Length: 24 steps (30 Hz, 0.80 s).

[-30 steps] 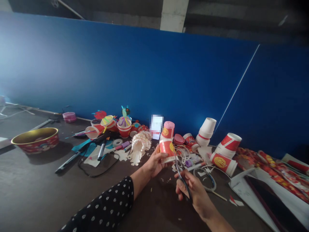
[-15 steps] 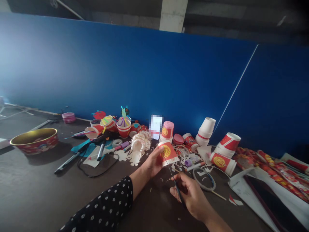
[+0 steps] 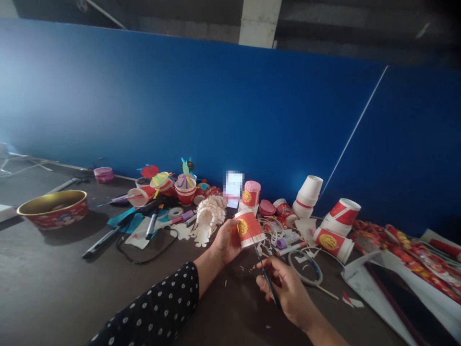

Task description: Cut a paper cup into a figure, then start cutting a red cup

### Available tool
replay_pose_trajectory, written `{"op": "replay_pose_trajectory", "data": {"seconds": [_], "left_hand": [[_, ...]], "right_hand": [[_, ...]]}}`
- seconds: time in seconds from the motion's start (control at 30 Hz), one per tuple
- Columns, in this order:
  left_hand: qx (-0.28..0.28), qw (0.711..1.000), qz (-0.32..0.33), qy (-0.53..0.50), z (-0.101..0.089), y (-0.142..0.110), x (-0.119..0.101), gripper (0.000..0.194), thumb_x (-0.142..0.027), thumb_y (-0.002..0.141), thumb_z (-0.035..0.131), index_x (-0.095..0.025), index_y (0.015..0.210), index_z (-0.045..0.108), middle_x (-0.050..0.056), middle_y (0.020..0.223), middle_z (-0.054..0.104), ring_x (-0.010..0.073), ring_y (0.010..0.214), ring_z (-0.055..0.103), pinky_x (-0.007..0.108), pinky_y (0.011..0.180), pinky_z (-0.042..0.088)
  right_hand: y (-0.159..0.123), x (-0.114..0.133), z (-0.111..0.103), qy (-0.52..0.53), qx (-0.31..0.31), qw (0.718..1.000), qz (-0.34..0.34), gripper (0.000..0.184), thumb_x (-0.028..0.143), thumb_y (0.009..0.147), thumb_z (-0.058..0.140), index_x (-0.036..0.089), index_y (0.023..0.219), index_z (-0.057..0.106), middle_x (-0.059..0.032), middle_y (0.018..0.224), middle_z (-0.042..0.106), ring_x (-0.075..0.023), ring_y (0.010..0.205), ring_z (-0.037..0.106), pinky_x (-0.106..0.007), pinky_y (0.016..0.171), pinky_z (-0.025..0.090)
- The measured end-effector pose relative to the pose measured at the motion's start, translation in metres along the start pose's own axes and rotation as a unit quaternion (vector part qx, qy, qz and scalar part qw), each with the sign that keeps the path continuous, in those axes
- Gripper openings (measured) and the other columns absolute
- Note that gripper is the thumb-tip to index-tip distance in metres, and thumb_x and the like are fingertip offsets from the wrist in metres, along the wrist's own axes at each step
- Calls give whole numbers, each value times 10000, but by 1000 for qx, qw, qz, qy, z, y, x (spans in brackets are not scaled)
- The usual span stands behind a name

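My left hand (image 3: 227,241) grips a red and white paper cup (image 3: 253,228) with a gold emblem, holding it tilted above the dark table. In my right hand (image 3: 283,287) is a pair of dark scissors (image 3: 265,274), fingers wrapped round the handles. The blades point up and reach the lower rim of the cup; whether they are parted I cannot tell. Just behind the held cup stands a red cup with a pink top (image 3: 252,193). Small white paper scraps lie on the table below.
A cut-paper ruffled piece (image 3: 207,216) lies left of the cup. Decorated cups (image 3: 186,192), markers (image 3: 151,226) and a gold-rimmed bowl (image 3: 54,211) are further left. Stacked paper cups (image 3: 306,197), a ring on a stick (image 3: 306,269) and a phone (image 3: 406,298) are to the right. A blue partition (image 3: 216,105) closes the back.
The cup has turned in my left hand, its emblem shifting left and more of its lower edge showing. My right hand and the scissors have moved slightly right and down.
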<state>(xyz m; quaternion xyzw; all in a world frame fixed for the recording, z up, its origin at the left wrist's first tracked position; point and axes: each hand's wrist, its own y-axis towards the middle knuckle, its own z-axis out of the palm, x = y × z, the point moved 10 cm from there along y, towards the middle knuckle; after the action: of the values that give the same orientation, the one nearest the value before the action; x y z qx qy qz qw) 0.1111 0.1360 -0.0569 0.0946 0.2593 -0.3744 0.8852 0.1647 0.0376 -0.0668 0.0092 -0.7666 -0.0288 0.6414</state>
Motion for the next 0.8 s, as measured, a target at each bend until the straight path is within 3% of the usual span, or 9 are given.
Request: {"op": "replay_pose_trajectory", "data": {"seconds": [0.27,0.57,0.8], "left_hand": [[29,998,23,42,3,0,1,347,-290,764,548,-148,1079,509,100,938,621,231,798,607,407,730,475],[83,993,39,78,17,-2,-2,389,-318,775,543,-146,1120,486,149,1056,587,287,918,588,432,754,457],[70,993,30,87,13,-1,1,396,-339,771,553,-150,1112,485,139,1013,595,265,856,606,391,717,469]], "right_hand": [[0,0,1,-4,-9,1000,13,343,425,703,646,173,899,523,49,598,502,-103,501,468,-220,472,385],[-3,17,4,59,-22,998,23,386,492,687,637,203,812,413,62,584,477,-86,479,460,-214,458,378],[-1,9,3,52,-17,998,2,377,471,676,658,209,820,428,60,587,465,-102,506,462,-212,451,384]]}}
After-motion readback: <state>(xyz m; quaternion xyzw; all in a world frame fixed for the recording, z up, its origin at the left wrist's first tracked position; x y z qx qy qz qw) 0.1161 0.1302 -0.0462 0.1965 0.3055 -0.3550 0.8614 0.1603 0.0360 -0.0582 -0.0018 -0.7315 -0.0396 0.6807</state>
